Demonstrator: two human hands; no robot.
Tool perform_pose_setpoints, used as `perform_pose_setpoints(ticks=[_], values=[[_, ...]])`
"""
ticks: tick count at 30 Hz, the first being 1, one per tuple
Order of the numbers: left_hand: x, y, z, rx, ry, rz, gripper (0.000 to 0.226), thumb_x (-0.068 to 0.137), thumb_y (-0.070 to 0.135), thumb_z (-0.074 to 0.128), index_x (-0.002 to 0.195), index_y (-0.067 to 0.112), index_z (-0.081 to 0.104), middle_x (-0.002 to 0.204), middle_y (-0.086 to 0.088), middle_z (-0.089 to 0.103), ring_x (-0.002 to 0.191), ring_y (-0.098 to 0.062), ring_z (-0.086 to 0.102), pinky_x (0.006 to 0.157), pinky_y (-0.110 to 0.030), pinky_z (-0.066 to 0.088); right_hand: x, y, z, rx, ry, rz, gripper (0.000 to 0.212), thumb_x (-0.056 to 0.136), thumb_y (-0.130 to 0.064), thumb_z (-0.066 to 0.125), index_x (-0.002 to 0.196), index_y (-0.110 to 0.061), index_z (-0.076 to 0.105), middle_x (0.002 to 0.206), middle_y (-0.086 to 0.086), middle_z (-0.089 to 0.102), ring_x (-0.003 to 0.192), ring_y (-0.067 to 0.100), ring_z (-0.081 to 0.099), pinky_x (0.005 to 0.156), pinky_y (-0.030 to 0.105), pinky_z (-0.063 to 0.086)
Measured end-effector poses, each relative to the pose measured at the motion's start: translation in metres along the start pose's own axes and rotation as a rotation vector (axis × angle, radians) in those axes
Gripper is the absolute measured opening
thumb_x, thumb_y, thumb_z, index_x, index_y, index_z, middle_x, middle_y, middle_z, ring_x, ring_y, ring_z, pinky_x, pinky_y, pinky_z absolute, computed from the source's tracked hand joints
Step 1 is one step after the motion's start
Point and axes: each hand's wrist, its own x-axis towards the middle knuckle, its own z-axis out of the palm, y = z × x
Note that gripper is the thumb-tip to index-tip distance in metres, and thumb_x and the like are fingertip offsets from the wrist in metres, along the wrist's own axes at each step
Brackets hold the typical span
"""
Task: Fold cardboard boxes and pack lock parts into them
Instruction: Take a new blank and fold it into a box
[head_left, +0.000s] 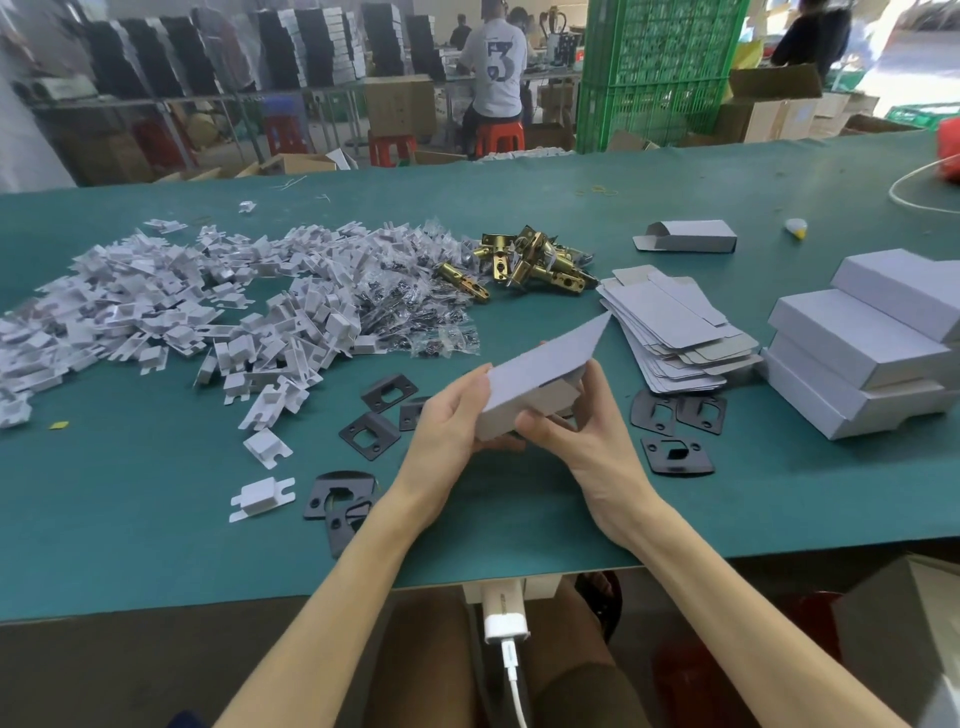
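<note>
Both hands are holding a grey cardboard box (535, 384) above the green desk (675, 499): the left hand (452, 421) is gripping its near-left end, the right hand (576, 421) is clasping its right side, top flap raised. Black strike plates (675, 454) are lying beneath and beside it, flat box blanks (670, 322) stacked just right, brass latch bolts (530, 262) farther back.

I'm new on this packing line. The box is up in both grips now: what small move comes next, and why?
Probably fold the raised flap down to close it: the left grip and right grip hold the box squared up, and that flap stands open. Contents are hidden.
</note>
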Motion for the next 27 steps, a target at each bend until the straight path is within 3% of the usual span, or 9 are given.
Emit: perform_pose_setpoints(ticks=[2,4,7,9,12,15,18,24,27], values=[[0.000,0.000,0.000,0.171,0.028,0.029,0.044,0.108,0.041,0.045,0.138,0.015,0.065,0.142,0.000,0.064,0.132,-0.015,0.058,0.113,-0.046,0.047,0.000,-0.001,0.001,0.006,0.045,0.003,0.078,0.066,-0.046,0.091,0.129,-0.022,0.053,0.116,-0.005,0.071,0.109,0.010,0.068,0.085,0.024,0.055],[-0.003,0.003,0.000,0.224,-0.051,0.101,0.062,0.100,0.055,0.046,0.141,0.012,0.063,0.148,0.001,0.060,0.139,-0.011,0.052,0.120,-0.042,0.040,0.000,-0.001,0.001,0.003,0.091,-0.002,0.093,0.061,-0.062,0.088,0.137,-0.025,0.051,0.116,0.001,0.071,0.117,0.018,0.065,0.095,0.031,0.052],[-0.005,0.001,-0.001,0.142,-0.203,0.141,0.083,0.087,0.065,0.063,0.147,0.008,0.056,0.145,-0.004,0.063,0.136,-0.014,0.058,0.110,-0.030,0.048,0.002,0.000,0.001,-0.034,0.103,-0.016,0.099,0.058,-0.069,0.086,0.142,-0.031,0.049,0.113,0.007,0.072,0.117,0.026,0.064,0.102,0.038,0.049],[-0.003,-0.003,-0.001,0.111,-0.266,0.133,0.081,0.084,0.041,0.081,0.150,0.006,0.050,0.145,-0.007,0.062,0.134,-0.017,0.059,0.105,-0.028,0.050,0.003,0.000,0.002,-0.037,0.112,-0.024,0.090,0.056,-0.070,0.086,0.135,-0.040,0.055,0.112,0.008,0.073,0.115,0.028,0.066,0.102,0.042,0.050],[0.000,-0.008,-0.001,0.196,-0.267,0.177,0.061,0.081,0.012,0.086,0.138,0.019,0.062,0.131,0.005,0.072,0.124,-0.013,0.065,0.102,-0.027,0.050,0.001,-0.002,0.003,-0.046,0.110,-0.031,0.057,0.067,-0.063,0.084,0.119,-0.045,0.067,0.113,0.007,0.073,0.113,0.031,0.065,0.101,0.047,0.053],[-0.001,-0.009,-0.001,0.134,-0.166,0.225,0.036,0.089,0.006,0.080,0.122,0.017,0.072,0.116,0.005,0.078,0.108,-0.011,0.073,0.089,-0.020,0.054,0.002,0.002,0.002,-0.110,0.092,-0.010,0.047,0.084,-0.040,0.074,0.128,-0.024,0.068,0.121,0.016,0.068,0.117,0.040,0.059,0.104,0.055,0.049],[-0.001,-0.010,-0.003,0.066,-0.082,0.183,0.028,0.093,0.007,0.077,0.120,0.004,0.073,0.112,-0.004,0.079,0.102,-0.012,0.075,0.082,-0.019,0.056,0.002,0.003,0.002,-0.137,0.096,0.034,0.047,0.089,-0.040,0.067,0.133,-0.022,0.065,0.126,0.011,0.068,0.119,0.034,0.062,0.106,0.056,0.047],[0.001,-0.011,-0.005,0.017,0.077,0.038,0.031,0.086,0.027,0.083,0.113,0.013,0.075,0.107,-0.003,0.080,0.103,-0.020,0.075,0.090,-0.034,0.059,0.005,0.005,0.001,-0.054,0.177,0.108,0.036,0.098,-0.033,0.059,0.128,-0.012,0.063,0.116,0.011,0.071,0.109,0.030,0.069,0.096,0.048,0.056],[0.002,-0.011,-0.005,-0.040,0.112,0.003,0.038,0.081,0.034,0.080,0.113,0.014,0.075,0.108,-0.002,0.080,0.104,-0.020,0.075,0.091,-0.033,0.060,0.014,0.006,-0.001,-0.020,0.192,0.172,0.031,0.099,-0.028,0.061,0.125,-0.011,0.062,0.114,0.015,0.070,0.101,0.024,0.070,0.086,0.037,0.059]])
